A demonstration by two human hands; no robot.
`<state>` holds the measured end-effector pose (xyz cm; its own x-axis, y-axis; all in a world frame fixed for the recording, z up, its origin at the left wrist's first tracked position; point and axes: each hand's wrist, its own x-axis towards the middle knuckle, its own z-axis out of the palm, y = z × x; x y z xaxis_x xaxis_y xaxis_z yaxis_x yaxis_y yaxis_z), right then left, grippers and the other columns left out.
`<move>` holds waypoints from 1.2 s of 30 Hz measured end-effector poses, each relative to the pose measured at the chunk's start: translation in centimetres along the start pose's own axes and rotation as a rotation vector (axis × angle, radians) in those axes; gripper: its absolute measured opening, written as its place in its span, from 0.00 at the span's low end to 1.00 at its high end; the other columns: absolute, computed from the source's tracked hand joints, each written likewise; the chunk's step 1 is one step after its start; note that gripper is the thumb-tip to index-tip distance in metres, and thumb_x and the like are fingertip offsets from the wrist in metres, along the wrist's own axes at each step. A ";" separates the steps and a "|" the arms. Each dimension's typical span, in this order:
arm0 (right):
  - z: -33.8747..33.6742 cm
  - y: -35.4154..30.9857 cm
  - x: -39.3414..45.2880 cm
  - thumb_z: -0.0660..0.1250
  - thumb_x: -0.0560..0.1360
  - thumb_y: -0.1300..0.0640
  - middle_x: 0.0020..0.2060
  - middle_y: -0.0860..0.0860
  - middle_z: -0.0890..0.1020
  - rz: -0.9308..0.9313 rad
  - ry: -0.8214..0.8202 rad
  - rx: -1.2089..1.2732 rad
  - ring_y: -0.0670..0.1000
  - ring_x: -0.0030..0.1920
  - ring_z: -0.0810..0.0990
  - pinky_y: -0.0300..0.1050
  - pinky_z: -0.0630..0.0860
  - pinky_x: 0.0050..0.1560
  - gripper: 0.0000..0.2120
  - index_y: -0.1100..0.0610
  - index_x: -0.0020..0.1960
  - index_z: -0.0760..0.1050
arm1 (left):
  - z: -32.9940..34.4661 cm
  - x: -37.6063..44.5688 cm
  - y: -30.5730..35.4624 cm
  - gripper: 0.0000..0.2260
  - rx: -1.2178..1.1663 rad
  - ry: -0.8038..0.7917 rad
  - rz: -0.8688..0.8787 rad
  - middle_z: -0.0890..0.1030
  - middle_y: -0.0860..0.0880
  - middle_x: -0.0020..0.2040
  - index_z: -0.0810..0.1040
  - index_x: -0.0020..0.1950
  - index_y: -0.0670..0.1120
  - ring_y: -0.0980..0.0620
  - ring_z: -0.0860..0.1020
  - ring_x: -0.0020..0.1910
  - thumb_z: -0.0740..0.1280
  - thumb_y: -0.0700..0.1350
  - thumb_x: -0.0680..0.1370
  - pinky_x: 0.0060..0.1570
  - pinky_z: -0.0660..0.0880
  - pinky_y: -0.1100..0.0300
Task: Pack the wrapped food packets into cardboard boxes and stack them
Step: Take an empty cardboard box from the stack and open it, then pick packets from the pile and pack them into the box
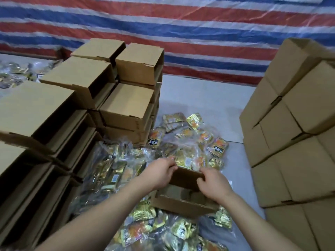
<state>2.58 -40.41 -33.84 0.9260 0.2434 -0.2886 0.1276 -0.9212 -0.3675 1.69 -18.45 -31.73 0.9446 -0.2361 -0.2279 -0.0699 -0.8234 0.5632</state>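
A small open cardboard box (pixel 184 203) sits on a heap of gold and orange wrapped food packets (pixel 188 142) on the floor. My left hand (pixel 161 173) grips the box's raised far flap at its left corner. My right hand (pixel 212 183) grips the same flap at its right corner. The flap (pixel 184 176) stands tilted up between both hands. What lies inside the box is mostly hidden in shadow. More packets (pixel 163 227) lie in clear bags in front of the box and to its left (pixel 108 171).
Stacks of small folded cardboard boxes (pixel 76 98) rise at the left and behind. A tall stack of closed cartons (pixel 293 134) stands at the right. A red, white and blue striped tarp (pixel 181 24) hangs behind. Bare grey floor (pixel 208 98) shows between the stacks.
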 end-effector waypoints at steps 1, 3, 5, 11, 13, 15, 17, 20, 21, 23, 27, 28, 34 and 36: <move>-0.4 0.2 0.3 0.61 0.75 0.53 0.40 0.47 0.76 -0.009 -0.013 0.012 0.51 0.41 0.76 0.46 0.73 0.39 0.05 0.51 0.49 0.74 | -0.2 0.4 0.0 0.10 0.001 0.010 0.001 0.81 0.47 0.57 0.77 0.51 0.47 0.47 0.78 0.55 0.59 0.50 0.83 0.53 0.74 0.56; -1.2 0.6 0.6 0.61 0.75 0.53 0.43 0.49 0.79 -0.021 -0.015 0.011 0.52 0.44 0.78 0.47 0.76 0.42 0.08 0.52 0.52 0.75 | -0.6 0.9 0.2 0.13 -0.018 0.018 0.005 0.81 0.47 0.58 0.79 0.60 0.46 0.47 0.78 0.57 0.60 0.50 0.83 0.57 0.75 0.53; -1.7 1.1 0.7 0.61 0.75 0.53 0.46 0.50 0.81 -0.016 -0.009 -0.012 0.54 0.46 0.79 0.46 0.75 0.42 0.09 0.53 0.53 0.76 | -0.4 1.2 0.6 0.12 -0.049 0.006 0.011 0.81 0.46 0.60 0.80 0.58 0.45 0.48 0.77 0.59 0.60 0.49 0.83 0.59 0.73 0.55; -1.0 3.3 -0.3 0.60 0.76 0.54 0.45 0.50 0.78 0.023 -0.106 -0.095 0.52 0.44 0.77 0.46 0.76 0.43 0.06 0.52 0.50 0.74 | 3.5 0.8 1.5 0.11 -0.080 -0.024 0.002 0.79 0.52 0.49 0.78 0.52 0.50 0.52 0.76 0.49 0.58 0.52 0.84 0.52 0.74 0.55; -0.5 4.0 -0.8 0.60 0.76 0.52 0.47 0.51 0.79 0.023 -0.093 -0.087 0.53 0.47 0.78 0.48 0.77 0.47 0.07 0.52 0.51 0.74 | 4.1 0.8 1.9 0.11 -0.020 0.019 0.027 0.79 0.54 0.48 0.78 0.52 0.51 0.54 0.76 0.47 0.58 0.54 0.83 0.48 0.73 0.57; -0.3 4.5 -1.1 0.61 0.75 0.49 0.46 0.48 0.79 0.005 -0.059 -0.067 0.52 0.47 0.79 0.47 0.75 0.46 0.08 0.50 0.52 0.74 | 4.0 1.1 2.1 0.12 -0.002 0.000 0.045 0.79 0.55 0.48 0.78 0.52 0.52 0.55 0.76 0.47 0.58 0.55 0.83 0.45 0.72 0.58; -0.6 4.8 -1.1 0.62 0.74 0.43 0.47 0.46 0.79 -0.015 -0.031 -0.049 0.50 0.48 0.78 0.46 0.75 0.47 0.12 0.49 0.53 0.74 | 3.5 1.8 2.3 0.15 0.004 -0.055 0.045 0.80 0.55 0.47 0.79 0.52 0.52 0.55 0.77 0.46 0.58 0.59 0.81 0.44 0.74 0.58; -1.1 4.9 -0.9 0.61 0.72 0.33 0.57 0.45 0.80 -0.030 -0.036 -0.017 0.49 0.57 0.78 0.46 0.75 0.58 0.26 0.47 0.64 0.75 | 2.4 3.3 2.0 0.19 -0.076 -0.056 -0.048 0.82 0.53 0.50 0.81 0.53 0.51 0.54 0.79 0.51 0.57 0.62 0.81 0.50 0.77 0.56; -1.3 5.1 -0.7 0.60 0.72 0.29 0.62 0.44 0.79 -0.038 -0.050 0.005 0.49 0.61 0.77 0.45 0.73 0.61 0.32 0.47 0.68 0.73 | 2.1 4.4 1.9 0.19 -0.101 -0.038 -0.099 0.82 0.51 0.50 0.81 0.54 0.49 0.52 0.80 0.51 0.57 0.61 0.81 0.51 0.77 0.55; -1.7 5.0 -0.4 0.55 0.72 0.26 0.67 0.44 0.76 -0.065 -0.056 0.060 0.48 0.65 0.75 0.45 0.71 0.65 0.37 0.47 0.72 0.70 | 1.8 6.6 1.4 0.18 -0.096 -0.021 -0.190 0.82 0.48 0.46 0.80 0.52 0.45 0.47 0.80 0.46 0.58 0.57 0.82 0.48 0.77 0.54; -2.6 5.2 1.2 0.47 0.75 0.26 0.66 0.47 0.77 0.017 -0.011 0.250 0.48 0.65 0.75 0.48 0.72 0.64 0.37 0.50 0.71 0.71 | 3.3 11.4 1.9 0.20 0.042 -0.147 -0.263 0.81 0.43 0.56 0.77 0.61 0.42 0.45 0.79 0.54 0.59 0.57 0.82 0.54 0.76 0.53; -2.9 5.4 1.8 0.48 0.77 0.29 0.65 0.48 0.77 0.049 -0.008 0.279 0.49 0.64 0.75 0.49 0.72 0.63 0.34 0.51 0.70 0.72 | 4.1 12.4 2.3 0.23 0.092 -0.172 -0.263 0.80 0.42 0.61 0.75 0.66 0.41 0.44 0.78 0.58 0.59 0.58 0.82 0.57 0.75 0.52; -3.6 7.2 4.5 0.53 0.83 0.41 0.53 0.47 0.80 0.202 0.034 0.468 0.48 0.55 0.78 0.52 0.75 0.59 0.19 0.51 0.57 0.76 | 7.7 17.4 5.8 0.31 0.726 -0.290 0.199 0.65 0.41 0.75 0.61 0.76 0.45 0.41 0.65 0.73 0.70 0.44 0.76 0.68 0.70 0.47; -3.5 7.8 5.0 0.53 0.83 0.43 0.52 0.46 0.79 0.223 0.038 0.503 0.47 0.53 0.77 0.51 0.75 0.57 0.17 0.50 0.56 0.76 | 9.0 18.6 6.6 0.38 1.024 -0.412 0.511 0.55 0.43 0.80 0.55 0.80 0.48 0.40 0.53 0.79 0.71 0.43 0.75 0.76 0.57 0.41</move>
<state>9.48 -47.42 -35.10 0.9243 0.0390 -0.3796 -0.2505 -0.6884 -0.6807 15.97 -32.88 -39.39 0.5747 -0.6455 -0.5030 -0.8009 -0.5699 -0.1836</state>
